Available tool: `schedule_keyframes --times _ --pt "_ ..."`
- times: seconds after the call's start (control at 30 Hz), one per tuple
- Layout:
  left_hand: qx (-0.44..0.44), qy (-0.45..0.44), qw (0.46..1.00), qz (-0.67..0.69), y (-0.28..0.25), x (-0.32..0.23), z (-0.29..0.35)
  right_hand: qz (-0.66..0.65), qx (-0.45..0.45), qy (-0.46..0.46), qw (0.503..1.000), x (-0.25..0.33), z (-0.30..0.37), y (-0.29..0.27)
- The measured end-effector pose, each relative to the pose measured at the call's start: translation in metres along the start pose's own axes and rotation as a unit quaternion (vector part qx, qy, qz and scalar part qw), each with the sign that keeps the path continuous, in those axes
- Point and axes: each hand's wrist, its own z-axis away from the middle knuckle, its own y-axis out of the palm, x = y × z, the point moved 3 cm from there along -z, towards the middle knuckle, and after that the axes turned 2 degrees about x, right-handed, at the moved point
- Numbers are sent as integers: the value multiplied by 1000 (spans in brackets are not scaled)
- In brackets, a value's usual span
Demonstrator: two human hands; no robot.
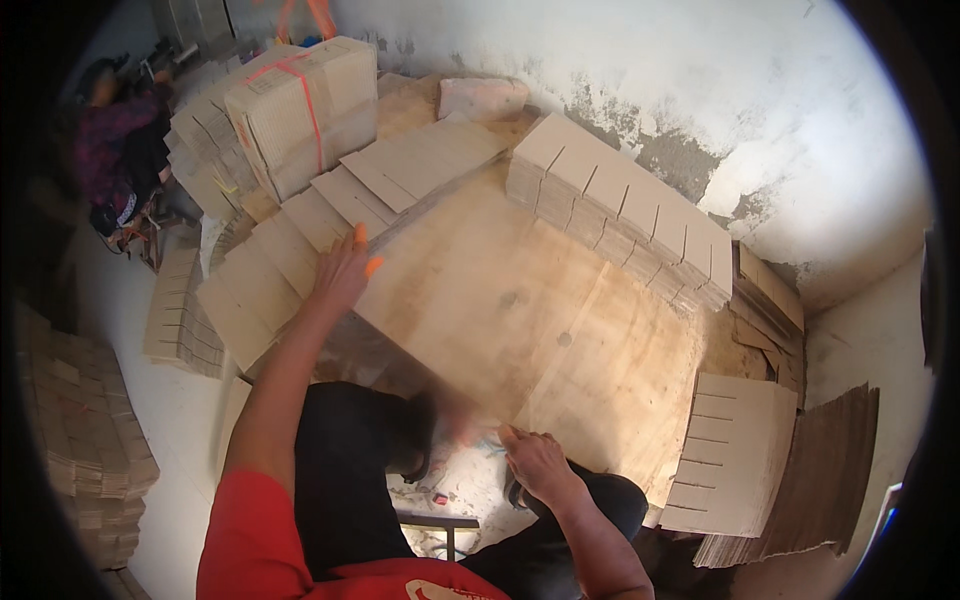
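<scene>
My left hand [345,270] reaches out to a fanned row of plain cardboard pieces [285,250] along the left side of the wooden table [480,290]. Its fingers are extended, and orange covers show on two fingertips. The pieces overlap like shingles, and several have a thin slit. At the near edge of the table, my right hand [540,465] is closed, its fingers curled; an orange cover shows on one tip. Whatever it may hold is hidden from view. Across the table stands a long, neat stack of slotted cardboard strips [625,200].
A cardboard bundle tied with red strap [300,115] rises at the back left. More slotted cardboard [730,450] leans at the right edge. Stacked cardboard [80,440] stands on the left floor. A co-worker [120,140] sits far left. A peeling wall [680,100] closes the back.
</scene>
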Motion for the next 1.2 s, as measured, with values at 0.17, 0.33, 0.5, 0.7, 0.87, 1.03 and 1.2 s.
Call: schedule_keyframes --times 0.17,0.33,0.5,0.7,0.87,1.03,1.2 --pt "-11 -34 977 212 -58 -10 121 -60 7 -37 997 4 6 -8" --pt "-46 -291 769 567 -7 48 284 -47 24 -25 998 -6 10 6" --pt "191 -391 727 532 71 75 464 -19 64 19 998 -14 14 25" --pt "218 -485 616 581 81 69 517 -74 105 33 991 -5 16 15" --pt "135 -215 898 359 126 93 525 -805 33 -191 560 56 12 -57" --pt "37 -277 877 391 142 109 554 -428 -190 -13 883 -12 26 -97" --pt "161 -376 868 282 154 121 607 -370 -180 222 884 -101 99 -49"
